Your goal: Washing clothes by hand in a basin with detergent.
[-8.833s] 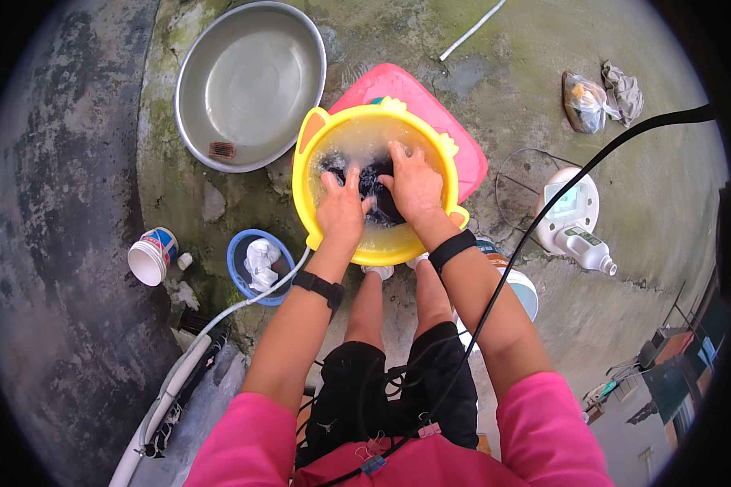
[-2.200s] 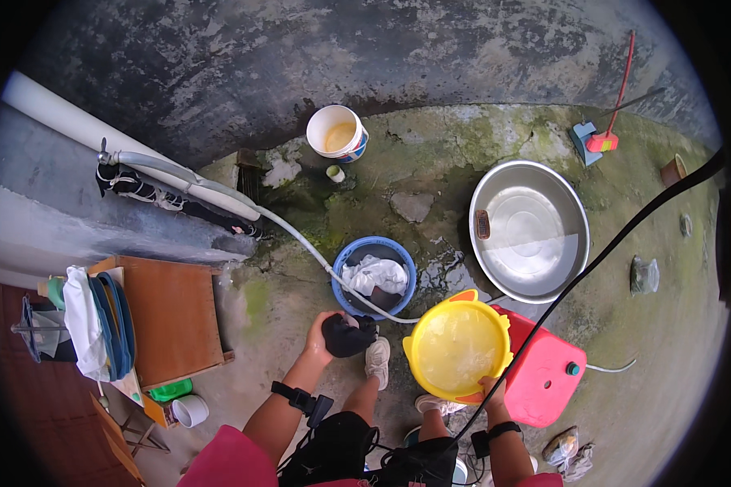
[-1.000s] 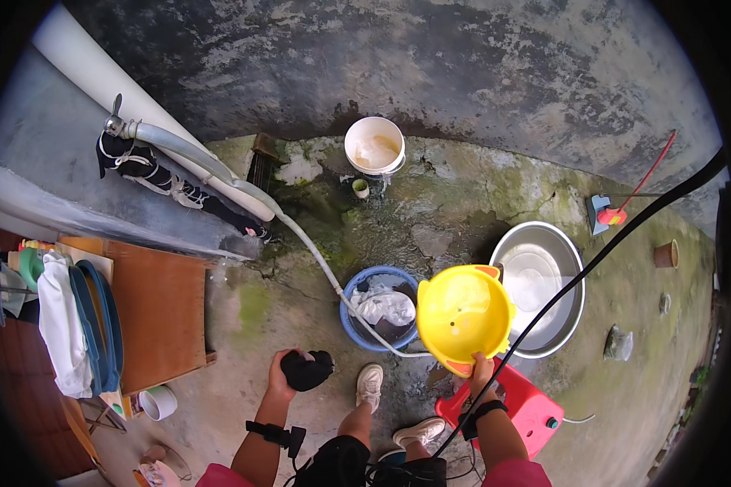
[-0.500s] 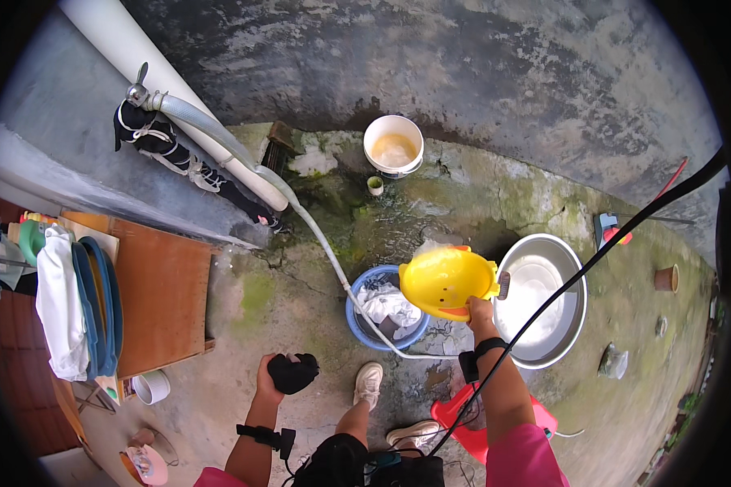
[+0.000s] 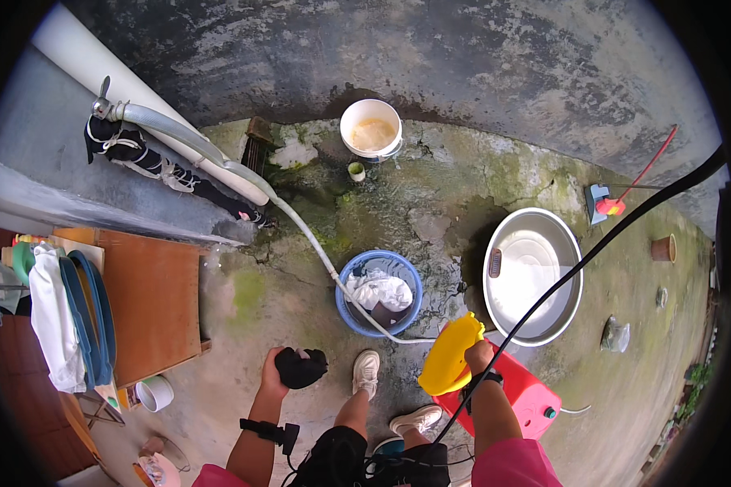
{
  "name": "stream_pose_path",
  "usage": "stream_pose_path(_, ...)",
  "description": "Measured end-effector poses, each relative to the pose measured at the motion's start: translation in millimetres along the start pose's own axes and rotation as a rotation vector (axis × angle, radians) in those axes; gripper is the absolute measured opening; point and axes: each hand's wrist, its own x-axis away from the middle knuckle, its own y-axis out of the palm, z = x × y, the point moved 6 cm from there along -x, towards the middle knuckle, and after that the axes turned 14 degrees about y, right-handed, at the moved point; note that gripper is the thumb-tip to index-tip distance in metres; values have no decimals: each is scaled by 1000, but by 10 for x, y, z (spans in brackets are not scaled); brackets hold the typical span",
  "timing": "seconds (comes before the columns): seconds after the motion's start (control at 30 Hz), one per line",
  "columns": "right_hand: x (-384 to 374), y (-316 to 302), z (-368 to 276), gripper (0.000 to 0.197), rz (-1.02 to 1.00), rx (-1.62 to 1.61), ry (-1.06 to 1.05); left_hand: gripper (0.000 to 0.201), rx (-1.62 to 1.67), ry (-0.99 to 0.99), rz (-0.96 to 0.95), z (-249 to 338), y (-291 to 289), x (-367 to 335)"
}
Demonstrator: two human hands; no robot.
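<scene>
Yellow basin point(image 5: 447, 361) is being held steeply tilted, its rim gripped in the right hand point(image 5: 479, 357), beside the red container point(image 5: 516, 398); contact between them unclear. Bunched black cloth point(image 5: 302, 369) is being clasped in the left hand point(image 5: 276, 372), well apart from the basin. White cloth point(image 5: 386, 292) is being held by the blue tub point(image 5: 339, 300).

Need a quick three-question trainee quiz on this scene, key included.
1. Which hand grips the yellow basin?
2. True or false: in the picture, the metal tub sits to the right of the blue basin.
3. The left hand holds:
A) a red broom
B) a black cloth
C) a white bucket

Key:
1. The right hand.
2. True.
3. B.
</scene>
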Motion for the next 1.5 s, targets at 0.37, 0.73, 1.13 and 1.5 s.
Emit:
stream_pose_path(0.37,290,577,557,30,-213,-673,56,19,-523,116,-111,-751,1276,33)
stream_pose_path(0.73,455,533,2469,19,-309,-1527,200,41,-1222,240,-1513,-2528,2539,1544)
stream_pose_path(1.13,31,973,4596,13,-143,-1627,417,13,-1343,82,-1179,-3103,1946,1011)
stream_pose_path(1.5,653,215,4202,25,330,-1335,205,9,-1810,202,-1057,-2652,897,70)
